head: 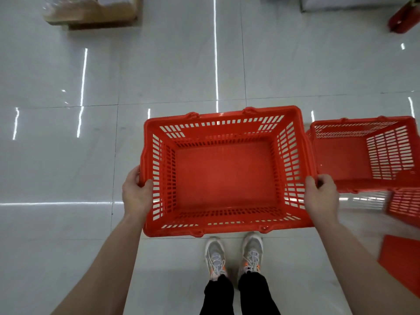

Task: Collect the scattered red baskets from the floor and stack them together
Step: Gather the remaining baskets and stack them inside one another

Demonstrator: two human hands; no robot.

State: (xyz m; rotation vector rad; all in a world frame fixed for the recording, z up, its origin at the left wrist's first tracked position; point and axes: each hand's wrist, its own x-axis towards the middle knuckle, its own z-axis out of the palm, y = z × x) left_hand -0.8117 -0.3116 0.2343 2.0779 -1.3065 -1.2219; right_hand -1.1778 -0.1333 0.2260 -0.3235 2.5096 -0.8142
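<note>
I hold a red slotted basket [226, 173] level in front of me, above the glossy white tiled floor. My left hand [136, 192] grips its left rim and my right hand [321, 196] grips its right rim. The basket is empty. A second red basket [341, 162] stands on the floor just to the right, its left side partly hidden behind the held one. Further red basket parts show at the right edge: a blurred slotted side [404, 203] and a flat red panel [402, 262].
My feet in grey sneakers [235, 255] stand below the held basket. A wrapped brown box on a wooden pallet [91, 12] sits at the far left. A red object [403, 18] and a white unit [352, 3] lie at the far right.
</note>
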